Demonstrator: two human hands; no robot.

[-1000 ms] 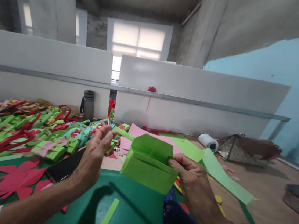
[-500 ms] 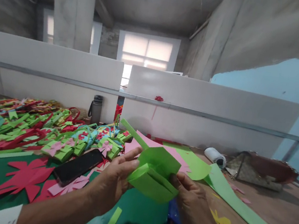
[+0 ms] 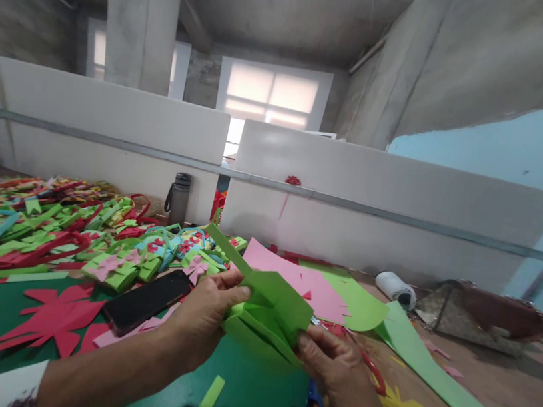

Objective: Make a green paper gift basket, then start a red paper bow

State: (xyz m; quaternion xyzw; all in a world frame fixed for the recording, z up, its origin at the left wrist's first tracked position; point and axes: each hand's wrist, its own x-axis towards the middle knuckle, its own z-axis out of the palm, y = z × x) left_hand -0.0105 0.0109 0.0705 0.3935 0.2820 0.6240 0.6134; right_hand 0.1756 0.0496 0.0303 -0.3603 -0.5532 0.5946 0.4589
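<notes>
Between my two hands is a folded light-green paper bag [image 3: 269,311], tilted, its folds spread and a narrow strip sticking out at the upper left. My left hand [image 3: 214,306] pinches its left side, thumb on top. The fingers of my right hand [image 3: 330,360] close on its right edge. Just behind my right hand shows a red loop [image 3: 375,373], perhaps a scissors handle, partly hidden. Under the bag lie a green mat [image 3: 134,386] and a loose green paper strip [image 3: 206,403].
Left lies a pile of small decorated paper bags [image 3: 111,268], with a phone [image 3: 147,300] and red paper cut-outs [image 3: 56,315] nearer. Behind stand a bottle [image 3: 179,201] and white panels [image 3: 381,178]. Pink paper [image 3: 291,277], a white roll [image 3: 395,288] and a handbag [image 3: 482,317] are to the right.
The paper bag has shifted slightly left and down and tipped, showing more of its inner folds. The red loop now shows beside my right hand. The view has turned slightly left.
</notes>
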